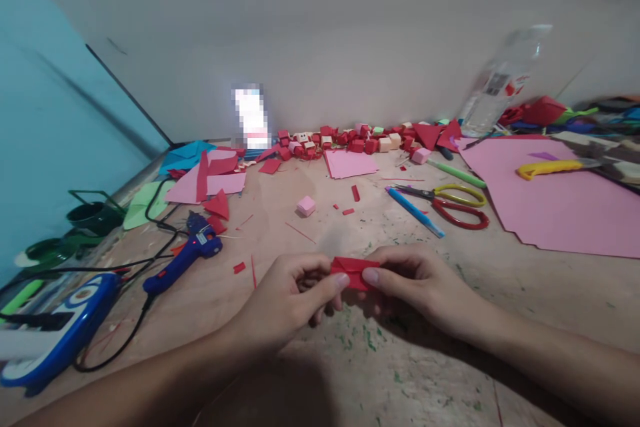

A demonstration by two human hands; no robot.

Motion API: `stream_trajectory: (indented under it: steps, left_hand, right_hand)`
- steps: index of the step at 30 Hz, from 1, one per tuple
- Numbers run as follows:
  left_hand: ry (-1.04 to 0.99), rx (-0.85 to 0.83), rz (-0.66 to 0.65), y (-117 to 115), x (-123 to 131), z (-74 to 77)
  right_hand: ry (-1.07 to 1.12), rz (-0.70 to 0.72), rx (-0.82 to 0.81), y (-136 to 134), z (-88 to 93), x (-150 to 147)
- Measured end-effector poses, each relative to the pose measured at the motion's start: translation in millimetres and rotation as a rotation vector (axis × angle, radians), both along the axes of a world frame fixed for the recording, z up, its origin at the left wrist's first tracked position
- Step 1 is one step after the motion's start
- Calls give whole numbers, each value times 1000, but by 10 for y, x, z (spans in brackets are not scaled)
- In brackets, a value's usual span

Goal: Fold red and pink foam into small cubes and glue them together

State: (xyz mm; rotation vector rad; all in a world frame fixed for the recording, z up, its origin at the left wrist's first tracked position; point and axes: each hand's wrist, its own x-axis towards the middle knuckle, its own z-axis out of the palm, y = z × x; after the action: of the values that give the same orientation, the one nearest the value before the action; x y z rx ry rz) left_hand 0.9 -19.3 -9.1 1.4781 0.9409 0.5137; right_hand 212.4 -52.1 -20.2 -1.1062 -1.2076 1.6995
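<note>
A small folded piece of red paper is held level just over the table, near the front middle. My left hand pinches its left end, thumb on the near face and fingers behind. At the other end my right hand grips it the same way, its thumb pressed on the paper. Creases cross the paper's upper part. The fingertips behind it are partly hidden. Beyond my hands a small pink paper cube sits on the table, with a few red scraps to its right.
A blue glue gun with a black cord lies left. Right are a blue pen, scissors, pink sheets and a yellow-handled cutter. A lit phone, red paper cubes and a bottle line the wall.
</note>
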Motion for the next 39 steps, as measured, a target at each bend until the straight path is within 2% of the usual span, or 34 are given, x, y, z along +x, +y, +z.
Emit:
stream_trajectory:
  steps: [2,5,8,11,19,26,30,34,39]
  left_hand:
    - [-56,71,97,4,1,-6]
    - [-61,284,200,2,-7,-7]
    - [16,536,81,-8,-34,1]
    - [53,678,-4,-10,-56,3]
    - [110,755,-26,19,-61,-10]
    - [133,991,-47,-6,-133,-136]
    - [141,968,-101,-13,-124,-158]
    - [121,881,-99,-16,-91,-59]
    - [8,619,-51,-44,-49,21]
  right_hand:
    - [-16,6,-5,10,-6,6]
    - [-57,43,7,33,-15,12]
    - [-62,67,19,52,-19,15]
    - [-24,57,14,53,-19,21]
    - [-13,80,19,51,-34,50]
    - [-17,6,-26,73,-21,43]
    - [2,-22,-18,83,-24,36]
    - [6,-11,-23,78,-36,17]
    - [-99,37,-1,31,-61,2]
